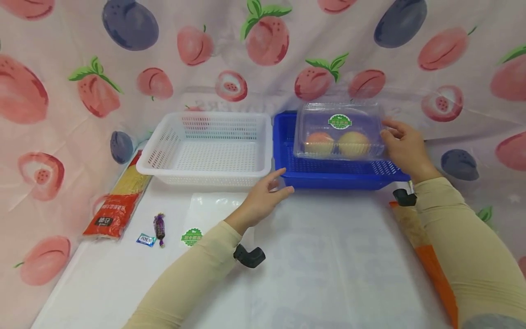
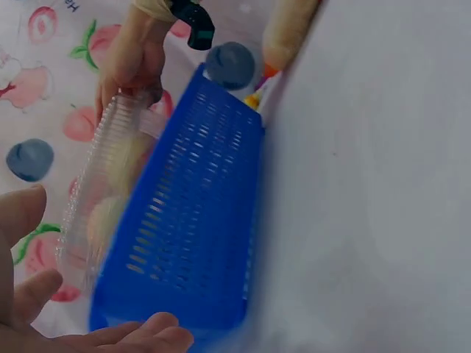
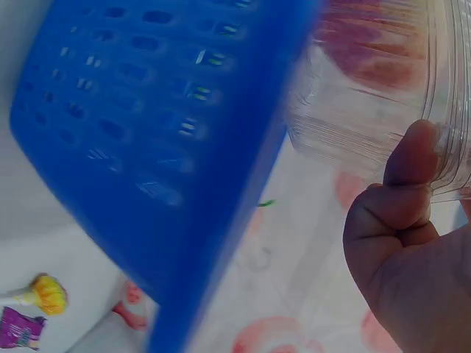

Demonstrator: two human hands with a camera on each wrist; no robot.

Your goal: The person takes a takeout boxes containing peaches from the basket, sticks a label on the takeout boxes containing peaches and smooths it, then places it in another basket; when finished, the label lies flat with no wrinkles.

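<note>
My right hand (image 1: 407, 148) grips the right end of a clear plastic clamshell box (image 1: 367, 116), thumb and fingers at its edge. Two round pinkish-yellow fruits (image 1: 353, 144) sit inside, under a green label. The box is tilted over the back of a blue basket (image 1: 337, 182), overlapping it in the head view. In the right wrist view, the thumb presses the ridged rim of the box (image 3: 360, 140). My left hand (image 1: 260, 201) is held with fingers spread by the blue basket's front left corner, holding nothing.
A white basket (image 1: 205, 180) stands left of the blue one. Further left lie a red-and-yellow packet (image 1: 113, 212), a purple wrapped candy (image 1: 160, 230), a small blue sachet (image 1: 146, 240) and a green-labelled clear bag (image 1: 209, 205). An orange packet (image 1: 437, 276) lies beneath my right forearm.
</note>
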